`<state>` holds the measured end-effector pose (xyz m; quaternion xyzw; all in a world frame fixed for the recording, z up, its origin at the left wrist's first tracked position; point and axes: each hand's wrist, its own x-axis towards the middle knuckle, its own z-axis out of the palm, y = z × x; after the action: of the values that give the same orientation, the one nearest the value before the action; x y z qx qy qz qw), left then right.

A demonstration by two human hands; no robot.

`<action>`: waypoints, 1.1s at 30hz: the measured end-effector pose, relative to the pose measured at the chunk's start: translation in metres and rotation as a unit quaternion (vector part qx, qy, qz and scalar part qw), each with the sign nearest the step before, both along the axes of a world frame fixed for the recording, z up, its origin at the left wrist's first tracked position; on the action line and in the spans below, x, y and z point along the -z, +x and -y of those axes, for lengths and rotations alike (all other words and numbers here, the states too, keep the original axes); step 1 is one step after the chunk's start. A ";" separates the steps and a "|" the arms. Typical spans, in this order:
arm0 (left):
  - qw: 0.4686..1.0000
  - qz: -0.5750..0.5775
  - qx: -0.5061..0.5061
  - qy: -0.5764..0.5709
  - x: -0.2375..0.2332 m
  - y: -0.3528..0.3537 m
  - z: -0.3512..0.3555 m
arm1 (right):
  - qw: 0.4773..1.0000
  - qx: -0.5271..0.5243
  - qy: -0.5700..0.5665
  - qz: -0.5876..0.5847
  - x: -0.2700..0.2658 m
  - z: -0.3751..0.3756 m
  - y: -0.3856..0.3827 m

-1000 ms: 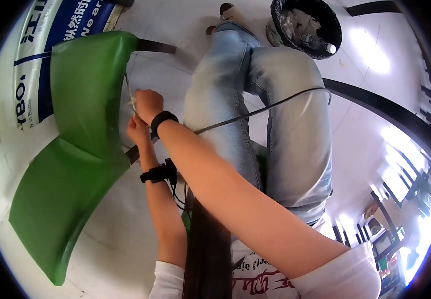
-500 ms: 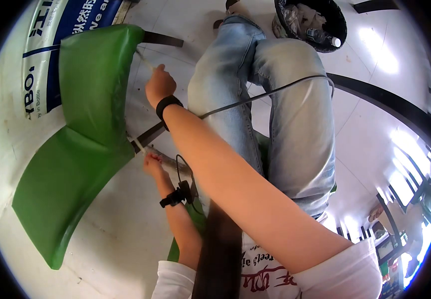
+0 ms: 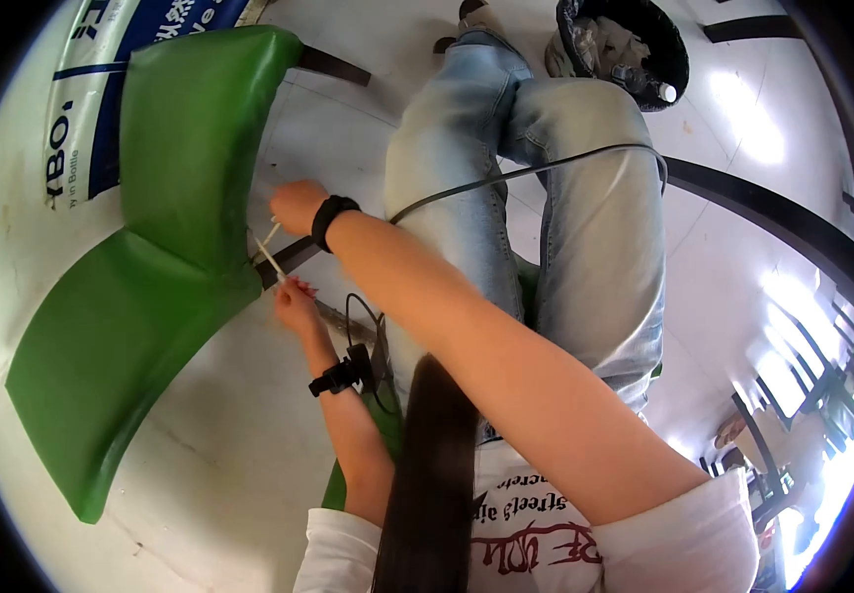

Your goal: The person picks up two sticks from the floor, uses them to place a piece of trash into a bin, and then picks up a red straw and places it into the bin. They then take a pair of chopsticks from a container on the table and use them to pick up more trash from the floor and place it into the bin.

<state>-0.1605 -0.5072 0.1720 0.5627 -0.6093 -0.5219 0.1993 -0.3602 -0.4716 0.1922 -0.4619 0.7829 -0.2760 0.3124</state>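
Note:
Left of my legs, my left hand point(image 3: 296, 304) is closed around the lower end of a thin pale stick point(image 3: 271, 261) that slants up to the left. Just above it, my right hand point(image 3: 298, 206) is bent over with its fingers closed on another thin pale strip point(image 3: 270, 235). The upper end of the stick and the strip come close together beside the edge of a green padded chair point(image 3: 185, 198). My right forearm crosses over my lap in jeans point(image 3: 595, 227). The fingertips of my right hand are largely hidden.
A dark cable point(image 3: 506, 178) runs across my knees. Beyond my feet stands a black-lined bin point(image 3: 679, 69) with crumpled waste. A dark wooden bar point(image 3: 427, 484) rises close to my chest. A blue and white printed box point(image 3: 106, 109) is behind the green chair.
My right hand has come down and slightly left, bringing its pale strip close to the stick in my left hand. My left hand has shifted slightly up and left.

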 end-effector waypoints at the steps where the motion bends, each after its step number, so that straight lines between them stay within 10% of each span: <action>1: 0.999 0.008 0.029 0.026 0.000 0.008 0.002 | 1.000 0.001 0.003 0.013 0.001 -0.004 0.000; 13: 0.988 0.017 0.092 -0.123 -0.071 0.090 -0.013 | 0.996 0.072 -0.030 -0.041 -0.050 -0.035 -0.025; 20: 0.872 -0.235 -0.298 -0.309 -0.196 0.092 0.002 | 0.959 0.178 -0.151 0.160 -0.112 -0.043 -0.018; 25: 0.744 -0.410 -0.253 -0.464 -0.333 0.054 0.069 | 0.920 0.187 -0.216 0.267 -0.130 -0.041 -0.011; 33: 0.748 -0.403 -0.084 -0.521 -0.404 0.074 0.180 | 0.814 0.237 -0.251 0.467 -0.163 -0.097 -0.020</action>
<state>-0.0863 -0.6874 0.5761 0.1582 -0.6001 -0.2825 0.7315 -0.3803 -0.3747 0.3552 -0.1403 0.5316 -0.7111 0.4382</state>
